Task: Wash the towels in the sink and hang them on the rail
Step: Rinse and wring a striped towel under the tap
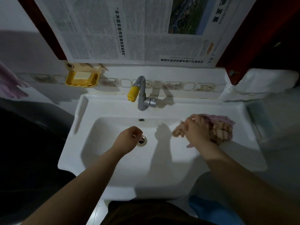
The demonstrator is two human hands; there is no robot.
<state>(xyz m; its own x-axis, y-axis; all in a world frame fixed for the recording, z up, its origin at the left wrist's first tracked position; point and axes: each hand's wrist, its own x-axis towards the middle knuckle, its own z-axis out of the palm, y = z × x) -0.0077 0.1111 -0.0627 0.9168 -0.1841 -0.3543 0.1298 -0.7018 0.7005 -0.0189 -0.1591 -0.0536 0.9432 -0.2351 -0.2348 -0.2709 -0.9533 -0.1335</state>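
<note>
Staging the towel at the basin edge, drain hand at work

Looking down, we are seeing the white ceramic sink (pixel 100 108) with its bowl dry-looking and no water running from the grey curved tap with the yellow nozzle (pixel 141 93). Our right hand (pixel 197 133) is pressing down on the bunched pink and cream checked towel (pixel 222 129), fingers curled over the cloth and gripping it. The towel is lying on the sink's right ledge, one corner spilling over the bowl's rim, probably parked there to keep it clear while the bowl is being readied.

Our left hand (pixel 128 140) is hovering over the round metal drain plug (pixel 142 140), fingers loosely curled; whether the fingertips are touching the plug, we cannot tell. We are judging this as setting the stopper before filling.

A yellow plastic soap dish holding a pale bar (pixel 82 78) is sitting on the back wall, within reach for the wash. A second mauve cloth (pixel 9 82) is hanging at far left; its support is out of frame.
</note>
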